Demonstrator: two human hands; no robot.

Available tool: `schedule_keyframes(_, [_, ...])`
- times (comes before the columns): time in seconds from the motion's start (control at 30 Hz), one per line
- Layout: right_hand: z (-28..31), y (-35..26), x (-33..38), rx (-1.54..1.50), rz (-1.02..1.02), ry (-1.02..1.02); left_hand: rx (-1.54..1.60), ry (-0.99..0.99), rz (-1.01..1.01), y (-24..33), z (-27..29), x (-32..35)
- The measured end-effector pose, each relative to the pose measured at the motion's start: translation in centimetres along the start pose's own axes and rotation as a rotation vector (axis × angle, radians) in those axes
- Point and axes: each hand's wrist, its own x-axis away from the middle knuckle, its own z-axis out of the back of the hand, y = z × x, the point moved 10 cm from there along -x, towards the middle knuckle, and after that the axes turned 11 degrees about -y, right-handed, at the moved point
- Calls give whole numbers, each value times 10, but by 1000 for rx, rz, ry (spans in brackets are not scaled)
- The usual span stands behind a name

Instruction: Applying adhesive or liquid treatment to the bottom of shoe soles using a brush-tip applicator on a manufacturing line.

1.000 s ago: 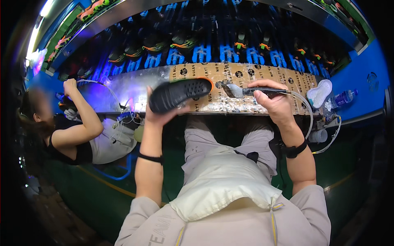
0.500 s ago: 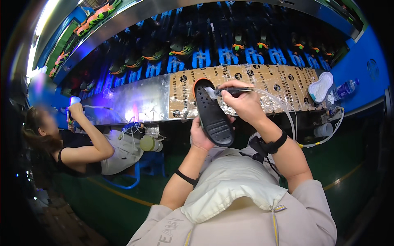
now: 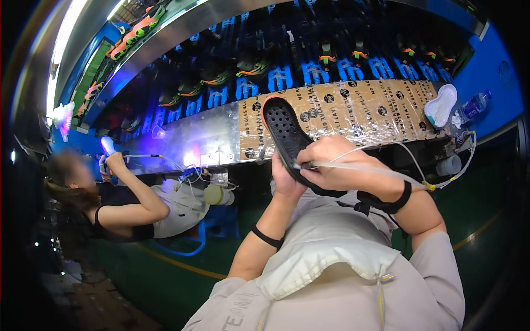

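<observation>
"One thing first: saw the black sole (image 3: 287, 132) where?"

"In the left hand (image 3: 288, 179), toe out over the near edge of the cardboard-covered surface (image 3: 381, 105), heel mostly hidden by the right hand (image 3: 338, 164)."

"And noticed what of the fingers?"

"On the left, saw them curled round the sole's side, open only to its thickness; couldn't see the tips beneath. On the right, saw them pinched on a slim tool (image 3: 308, 164); couldn't tell if touching the sole."

"Feared what from there?"

"Perhaps a marked rim, from working so near the edge, or a tugged tool, from a snag in the clear tube (image 3: 375, 172) across the right wrist."

"Made out any writing?"

"Spotted repeated dark lettering and round emblems on the cardboard, outlined letters on the pale shirt (image 3: 342, 306), and a label too small to read on the bottle (image 3: 475, 107)."
</observation>
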Motion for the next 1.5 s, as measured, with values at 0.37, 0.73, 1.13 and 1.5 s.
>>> schedule_keyframes(0.37, [29,-5,-1,-64,307,568,-59,103,-1,-2,-29,11])
schedule_keyframes(0.73, [28,-21,-6,-101,478,457,-74,-16,-64,15,-50,2])
schedule_keyframes(1.13, [26,-27,2,-219,487,401,-192,-125,-89,37,-61,-12])
schedule_keyframes(1.5, [41,-23,13,-176,394,428,-102,66,-105,64,-21,-11])
